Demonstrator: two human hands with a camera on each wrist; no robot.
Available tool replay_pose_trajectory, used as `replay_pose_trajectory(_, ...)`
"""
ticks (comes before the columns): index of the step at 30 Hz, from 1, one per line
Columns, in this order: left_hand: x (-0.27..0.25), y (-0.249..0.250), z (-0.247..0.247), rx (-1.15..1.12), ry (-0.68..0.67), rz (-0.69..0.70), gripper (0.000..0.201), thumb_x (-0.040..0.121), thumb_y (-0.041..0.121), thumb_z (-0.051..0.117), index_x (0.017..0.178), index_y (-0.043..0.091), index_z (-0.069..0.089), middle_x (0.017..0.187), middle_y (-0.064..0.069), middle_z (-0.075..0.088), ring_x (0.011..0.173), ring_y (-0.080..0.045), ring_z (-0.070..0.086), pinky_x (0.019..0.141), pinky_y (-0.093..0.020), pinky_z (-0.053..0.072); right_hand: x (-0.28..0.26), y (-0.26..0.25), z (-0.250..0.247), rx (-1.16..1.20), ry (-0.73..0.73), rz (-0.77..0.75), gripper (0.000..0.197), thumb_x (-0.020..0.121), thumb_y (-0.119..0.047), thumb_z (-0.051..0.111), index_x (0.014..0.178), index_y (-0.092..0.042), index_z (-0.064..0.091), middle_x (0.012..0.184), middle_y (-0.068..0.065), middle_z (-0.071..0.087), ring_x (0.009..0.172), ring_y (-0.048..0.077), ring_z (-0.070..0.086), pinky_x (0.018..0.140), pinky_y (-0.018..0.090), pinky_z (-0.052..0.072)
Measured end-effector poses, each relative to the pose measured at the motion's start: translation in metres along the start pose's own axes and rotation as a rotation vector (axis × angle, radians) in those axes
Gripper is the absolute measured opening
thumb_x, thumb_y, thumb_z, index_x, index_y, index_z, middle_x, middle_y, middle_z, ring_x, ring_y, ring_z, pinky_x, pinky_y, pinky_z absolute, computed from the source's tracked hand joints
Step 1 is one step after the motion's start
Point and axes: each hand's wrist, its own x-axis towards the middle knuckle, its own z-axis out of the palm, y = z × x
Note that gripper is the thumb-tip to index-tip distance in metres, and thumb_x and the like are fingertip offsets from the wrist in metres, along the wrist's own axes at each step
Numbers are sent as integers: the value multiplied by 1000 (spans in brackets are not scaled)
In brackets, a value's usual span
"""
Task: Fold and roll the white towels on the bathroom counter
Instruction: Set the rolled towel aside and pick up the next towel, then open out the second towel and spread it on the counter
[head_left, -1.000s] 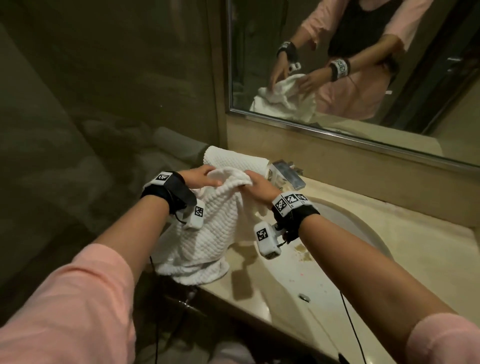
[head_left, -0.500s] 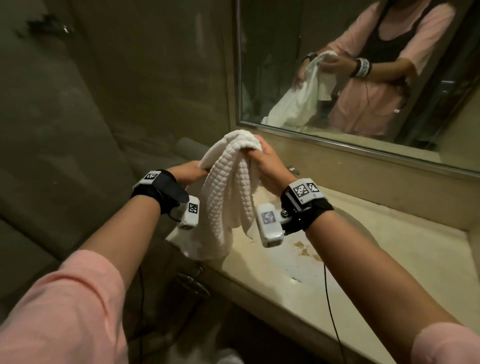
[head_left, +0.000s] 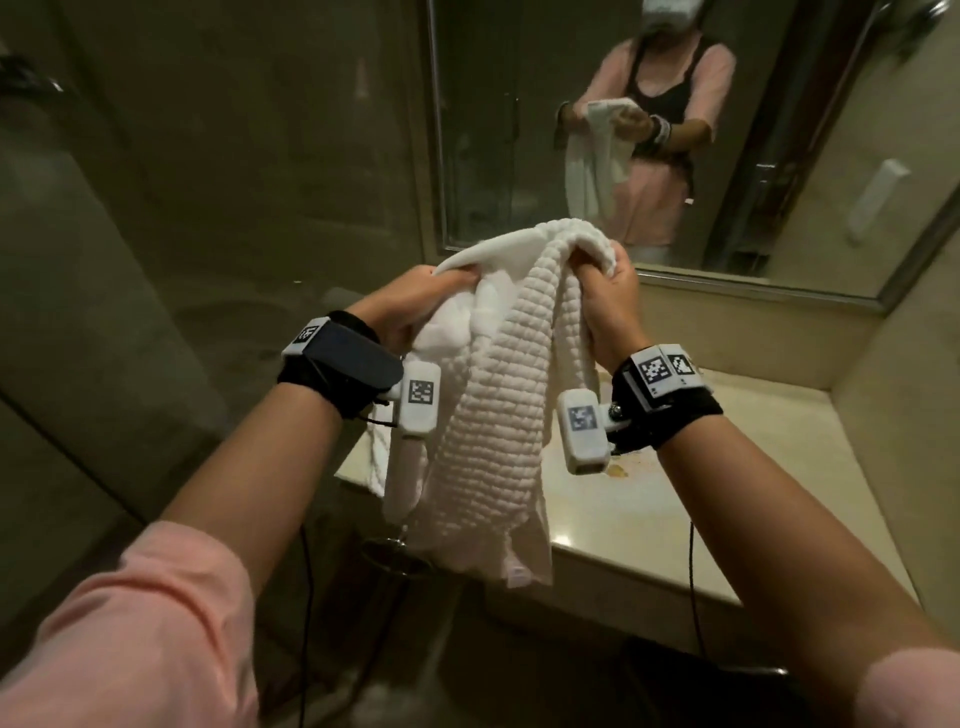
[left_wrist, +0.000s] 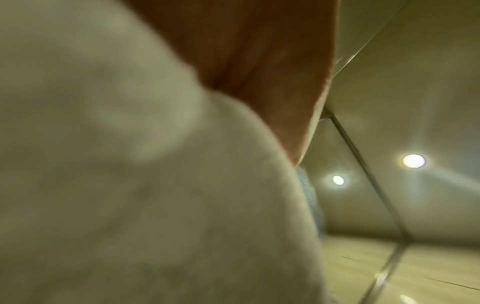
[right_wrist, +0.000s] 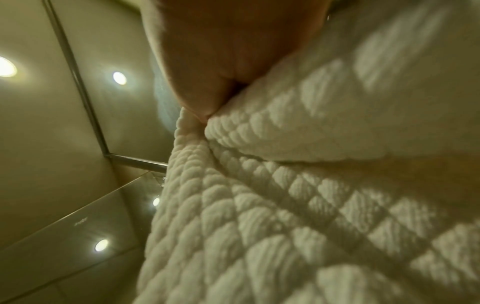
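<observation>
A white waffle-weave towel (head_left: 498, 415) hangs bunched in the air in front of the counter edge. My right hand (head_left: 605, 291) grips its top fold, fingers curled round the cloth. My left hand (head_left: 415, 301) holds the upper left edge of the same towel (right_wrist: 285, 205), slightly lower. The towel's lower end dangles past the counter front. In the left wrist view the blurred towel (left_wrist: 130, 185) fills most of the picture beside my palm (left_wrist: 259, 61). Another bit of white cloth (head_left: 376, 457) lies on the counter's left corner behind the hanging towel.
The beige stone counter (head_left: 701, 493) runs to the right, with brown stains (head_left: 618, 467) near my right wrist. A framed mirror (head_left: 675, 130) covers the back wall. A dark glass panel (head_left: 208, 208) stands at the left. A metal ring (head_left: 387, 551) hangs under the counter's front.
Both hands have lifted the towel off the counter and higher into the air. The hands have drawn a little apart, spreading its top edge. The head view has tilted up, away from the basin.
</observation>
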Motion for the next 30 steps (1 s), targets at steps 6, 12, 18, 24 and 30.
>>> replay_pose_trajectory(6, -42, -9, 8, 40, -201, 71, 26, 95, 34, 55, 90, 11, 67, 78, -8, 64, 67, -17, 60, 61, -29, 48, -74, -6, -7, -78, 199, -2, 14, 91, -10, 54, 94, -23, 58, 94, 4, 66, 85, 14, 62, 78, 33, 54)
replay_pose_trajectory(12, -64, -16, 33, 135, -337, 166, 32, 96, 38, 52, 87, 10, 65, 62, -3, 53, 54, -13, 45, 50, -23, 34, -134, -19, -45, -312, 356, 78, 7, 87, -20, 59, 87, -28, 59, 93, 5, 69, 88, 24, 67, 81, 43, 57)
replay_pose_trajectory(18, -84, -22, 71, 89, -580, 240, 29, 100, 33, 44, 88, 14, 62, 58, 8, 62, 49, -3, 53, 48, -17, 43, -163, -36, -101, -554, 379, 274, 30, 79, -19, 66, 106, -8, 60, 106, 10, 67, 99, 26, 64, 85, 39, 54)
replay_pose_trajectory(24, -84, -37, 108, -18, -723, 99, 38, 101, 37, 39, 97, 7, 61, 75, -4, 69, 64, -13, 64, 59, -23, 54, -191, -56, -139, -570, 332, 255, 27, 84, 3, 51, 105, -8, 66, 104, 14, 68, 95, 23, 62, 91, 43, 51)
replay_pose_trajectory(30, -88, -61, 147, 79, -968, -165, 48, 97, 50, 34, 107, 11, 59, 89, -4, 72, 75, -14, 69, 75, -28, 56, -214, -79, -170, -516, 365, 240, 33, 89, 6, 40, 113, -2, 61, 104, 15, 66, 91, 20, 62, 83, 34, 53)
